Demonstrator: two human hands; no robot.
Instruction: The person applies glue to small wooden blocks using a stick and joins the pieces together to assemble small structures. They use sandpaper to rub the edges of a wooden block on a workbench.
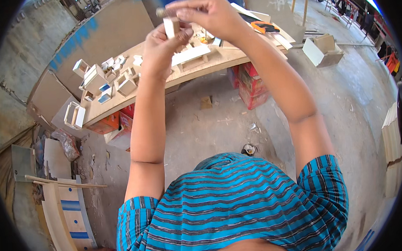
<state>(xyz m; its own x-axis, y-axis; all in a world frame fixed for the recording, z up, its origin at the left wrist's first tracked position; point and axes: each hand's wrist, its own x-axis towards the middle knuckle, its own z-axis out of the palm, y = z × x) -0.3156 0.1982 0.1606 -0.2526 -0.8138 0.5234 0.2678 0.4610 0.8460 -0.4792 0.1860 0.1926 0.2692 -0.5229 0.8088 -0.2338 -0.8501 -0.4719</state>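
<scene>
My left hand (164, 48) is raised in front of me and grips a small pale wooden block (171, 26) between thumb and fingers. Just above it, my right hand (205, 13) is closed on a small dark cylindrical piece (161, 12) whose end sticks out to the left, over the top of the block. Both hands hover above a long wooden workbench (163, 82). On the bench under my hands lies a white flat board (191, 54).
Several small open wooden boxes (96, 78) stand on the bench's left part. An orange-handled tool (265, 26) lies at its far right. Red crates (249, 85) sit under the bench. A wooden box (322, 50) rests on the concrete floor at right; boards (63, 212) lean at lower left.
</scene>
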